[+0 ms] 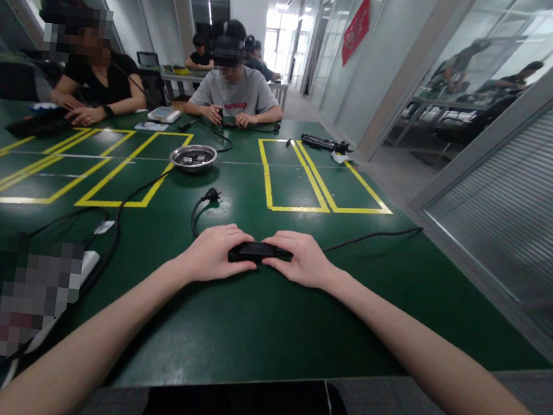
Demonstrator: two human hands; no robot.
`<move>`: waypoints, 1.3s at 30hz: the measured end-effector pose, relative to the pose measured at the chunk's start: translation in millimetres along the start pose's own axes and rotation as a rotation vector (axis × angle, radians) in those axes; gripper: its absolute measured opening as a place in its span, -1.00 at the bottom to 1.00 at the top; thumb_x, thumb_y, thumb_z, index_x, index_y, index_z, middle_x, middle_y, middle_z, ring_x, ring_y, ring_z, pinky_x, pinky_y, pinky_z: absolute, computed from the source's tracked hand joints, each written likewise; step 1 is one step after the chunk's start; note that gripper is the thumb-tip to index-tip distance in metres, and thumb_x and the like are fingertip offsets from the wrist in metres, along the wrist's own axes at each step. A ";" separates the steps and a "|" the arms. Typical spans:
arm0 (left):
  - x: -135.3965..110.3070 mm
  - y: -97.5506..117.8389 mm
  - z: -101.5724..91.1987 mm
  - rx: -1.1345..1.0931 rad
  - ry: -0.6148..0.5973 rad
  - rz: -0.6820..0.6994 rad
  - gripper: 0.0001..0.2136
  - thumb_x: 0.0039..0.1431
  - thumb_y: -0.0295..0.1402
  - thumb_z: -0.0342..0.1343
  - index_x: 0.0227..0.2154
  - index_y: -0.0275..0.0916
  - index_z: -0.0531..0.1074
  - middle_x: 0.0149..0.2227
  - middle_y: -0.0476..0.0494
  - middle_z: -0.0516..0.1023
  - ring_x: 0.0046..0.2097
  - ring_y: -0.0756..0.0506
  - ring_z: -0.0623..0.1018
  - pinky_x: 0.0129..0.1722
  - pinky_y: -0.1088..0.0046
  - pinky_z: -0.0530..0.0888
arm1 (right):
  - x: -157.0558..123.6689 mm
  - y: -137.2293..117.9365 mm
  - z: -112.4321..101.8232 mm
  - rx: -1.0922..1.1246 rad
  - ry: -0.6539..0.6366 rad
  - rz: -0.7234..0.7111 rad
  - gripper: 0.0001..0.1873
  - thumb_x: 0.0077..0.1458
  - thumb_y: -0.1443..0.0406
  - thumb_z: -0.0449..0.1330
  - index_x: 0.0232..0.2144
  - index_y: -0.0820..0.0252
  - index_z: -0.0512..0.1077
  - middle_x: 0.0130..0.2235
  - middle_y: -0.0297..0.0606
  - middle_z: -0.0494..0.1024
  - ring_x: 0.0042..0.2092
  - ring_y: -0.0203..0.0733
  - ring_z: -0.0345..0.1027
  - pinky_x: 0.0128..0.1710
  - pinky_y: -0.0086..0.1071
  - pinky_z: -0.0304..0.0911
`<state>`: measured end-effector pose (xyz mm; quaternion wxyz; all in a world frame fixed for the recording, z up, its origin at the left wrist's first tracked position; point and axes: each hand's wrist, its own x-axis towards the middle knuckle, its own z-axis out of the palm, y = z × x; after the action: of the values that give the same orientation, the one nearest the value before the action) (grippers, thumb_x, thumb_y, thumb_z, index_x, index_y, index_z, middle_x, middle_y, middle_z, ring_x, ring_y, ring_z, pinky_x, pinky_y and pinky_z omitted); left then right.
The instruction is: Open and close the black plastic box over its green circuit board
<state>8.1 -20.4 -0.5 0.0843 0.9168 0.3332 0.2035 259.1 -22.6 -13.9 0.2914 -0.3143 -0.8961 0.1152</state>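
Just above the green table, a black power adapter (257,252) lies level between my two hands. My left hand (219,252) grips its left end, thumb along the near side and fingers over the far side. On the opposite end, my right hand (299,257) is closed in the same way. A cord ending in a black plug (212,195) curls out beyond my left hand and rests on the table. From behind my right hand, a thin black cable (373,235) runs across to the right edge. The adapter's ends are partly hidden by my fingers.
A metal bowl (193,158) with small metal parts stands ahead to the left. Yellow tape (301,208) outlines areas on the green table (252,331). A black folded device (326,144) lies at the far right. Two people sit across, their hands on black items. A blurred-out object (20,305) lies left.
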 end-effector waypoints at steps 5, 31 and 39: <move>-0.6 -0.7 -0.1 -0.006 -0.065 -0.053 -0.75 0.26 -0.21 0.24 -0.11 -0.25 0.54 -0.27 -0.15 0.59 -0.23 -0.14 0.55 -0.21 0.37 0.43 | 0.0 2.6 3.9 0.032 -0.031 -0.018 -0.65 0.19 0.19 0.34 -0.03 0.24 0.55 -0.18 -0.13 0.66 -0.18 -0.08 0.55 -0.16 -0.29 0.41; -1.9 -15.9 2.5 0.006 0.218 -0.061 -0.72 0.31 -0.29 0.13 0.03 -0.18 0.49 0.20 -0.30 0.46 0.21 -0.28 0.45 0.22 0.00 0.41 | 1.3 43.0 -23.0 -0.308 0.121 0.247 -0.42 0.35 0.11 0.04 0.33 0.19 0.25 0.07 0.00 0.57 -0.03 0.10 0.52 -0.08 -0.14 0.43; -0.4 -20.6 16.7 -0.012 0.061 -0.036 -0.87 0.30 -0.32 0.16 -0.20 -0.21 0.58 -0.02 -0.21 0.60 0.08 -0.20 0.54 0.11 0.13 0.50 | -13.6 85.4 -68.7 -0.437 0.569 0.735 -0.35 0.33 0.08 -0.09 0.29 0.34 0.28 0.10 0.11 0.55 0.06 0.21 0.47 0.01 -0.10 0.35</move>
<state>3.2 -5.2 -21.6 0.0832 0.9036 0.3506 0.2317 350.9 36.7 1.9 0.3917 -0.6811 -0.6147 -0.0702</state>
